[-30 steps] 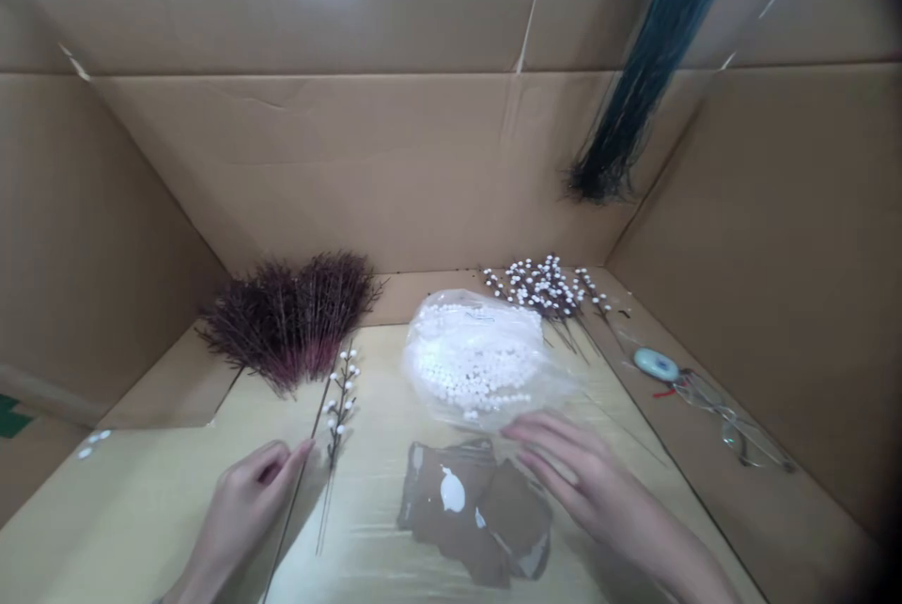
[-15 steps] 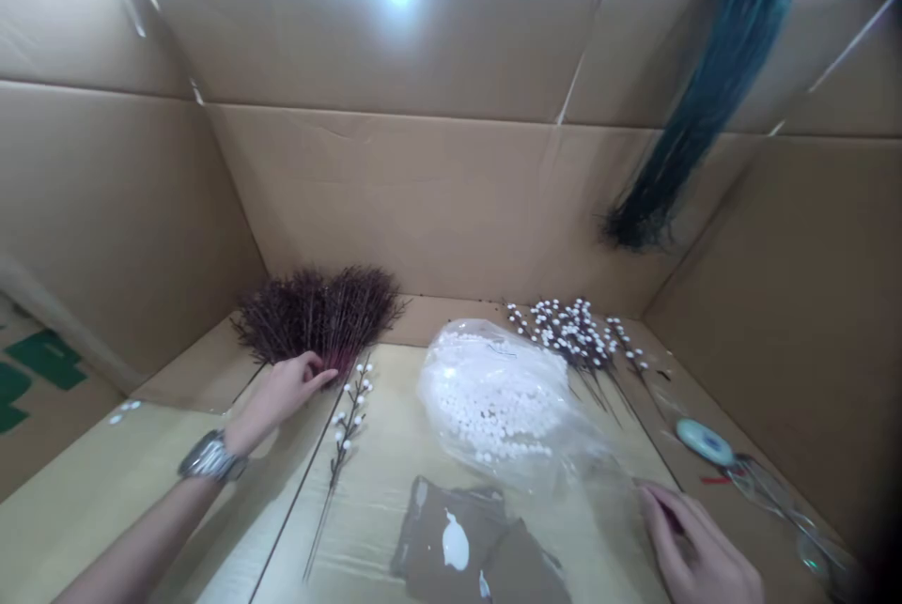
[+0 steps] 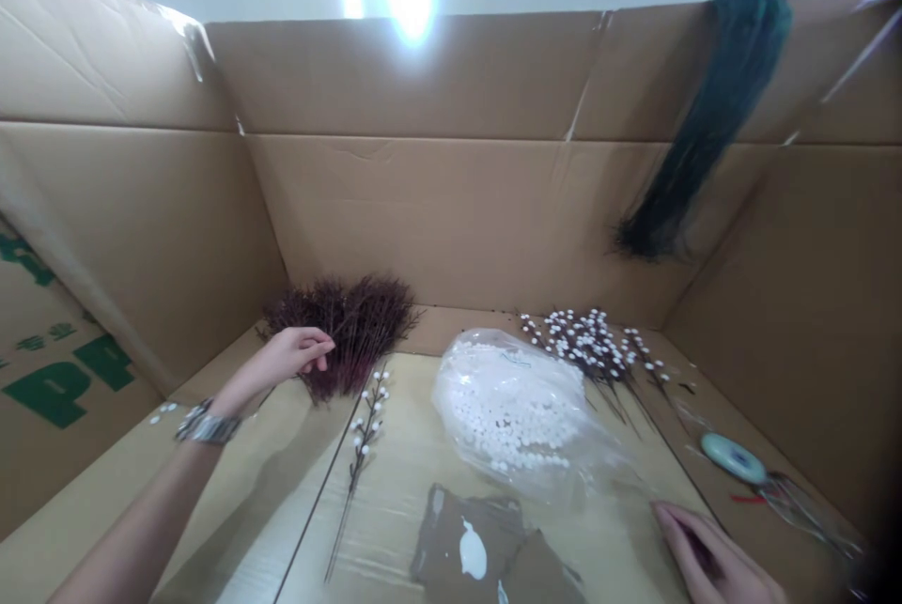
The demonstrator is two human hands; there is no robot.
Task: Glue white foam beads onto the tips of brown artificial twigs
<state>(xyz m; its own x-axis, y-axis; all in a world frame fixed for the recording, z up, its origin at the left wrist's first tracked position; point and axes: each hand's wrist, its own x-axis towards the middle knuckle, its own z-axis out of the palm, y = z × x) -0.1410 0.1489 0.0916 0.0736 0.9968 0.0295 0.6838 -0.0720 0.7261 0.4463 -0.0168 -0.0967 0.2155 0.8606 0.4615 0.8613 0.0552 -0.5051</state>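
One dark twig bundle (image 3: pixel 373 322) lies far left, our left hand (image 3: pixel 286 355) at it with fingers narrowed, our right hand (image 3: pixel 715 555) curled near right, contents of either undeterminable; we judge a light, low, single-stem pinch least likely to snag.

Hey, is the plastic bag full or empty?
Partly full: white beads show through the clear bag, while its right end looks slack.

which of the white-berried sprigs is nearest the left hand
The lone sprig left of the bag of white beads, all by itself; the other sprigs lie grouped at the back right, farther from the left hand.
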